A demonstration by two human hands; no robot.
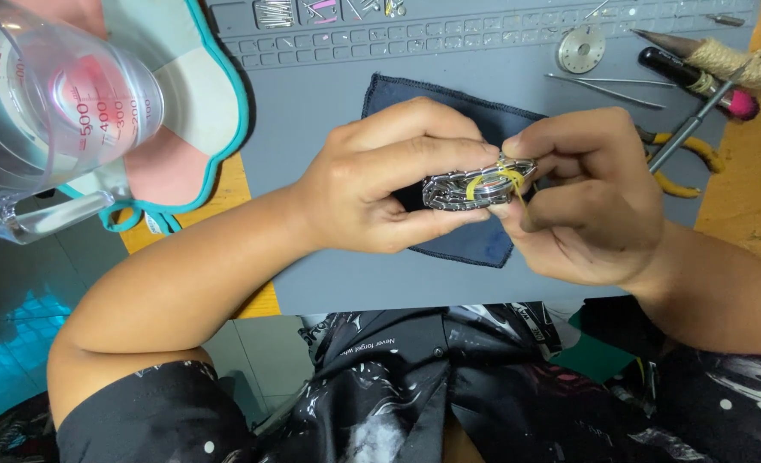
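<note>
My left hand grips a shiny metal watch with a link bracelet, holding it side-on above a dark blue cloth. My right hand pinches the other end of the watch, and a thin yellow band or strip loops over the metal there. Both hands hover over a grey work mat. Fingers hide most of the watch face.
A clear plastic measuring jug stands at the left on a pink and teal pad. Tweezers, a round metal disc, yellow-handled pliers, a pink-tipped tool and small-parts trays lie at the back right.
</note>
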